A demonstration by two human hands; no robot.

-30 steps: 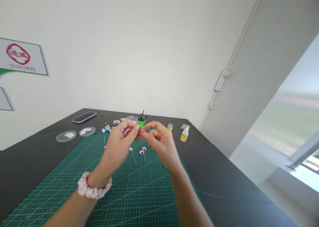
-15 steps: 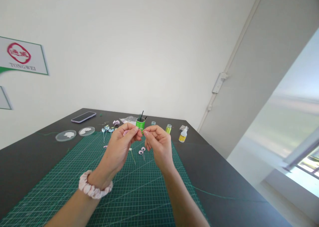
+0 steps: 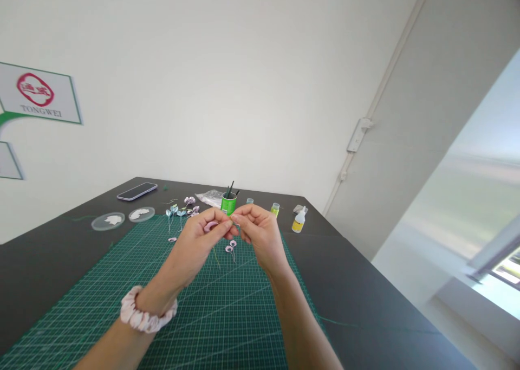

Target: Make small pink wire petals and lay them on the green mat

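Observation:
Above the green cutting mat (image 3: 211, 321) my two hands meet, fingertips nearly touching. A small pink flower piece (image 3: 210, 226) shows in my left hand (image 3: 203, 237), pinched between thumb and fingers. My right hand (image 3: 260, 232) is closed in a pinch beside it; whatever lies between its fingertips is too small to make out. Below the hands, small pale pink flowers on thin stems (image 3: 230, 248) rest on the mat. A loose pink petal piece (image 3: 173, 239) lies to the left, and blue flowers on stems (image 3: 174, 211) lie at the mat's far edge.
A green can with dark tools (image 3: 228, 202) stands behind my hands, near a plastic bag (image 3: 210, 198). At right are a small yellow-green jar (image 3: 275, 209) and a glue bottle (image 3: 299, 220). Dishes of white pieces (image 3: 108, 221) and a phone (image 3: 137, 191) lie at left.
My left hand has turned slightly and shifted a little right, showing more of the pink piece. My right hand stays close by, still pinching. The view has moved slightly.

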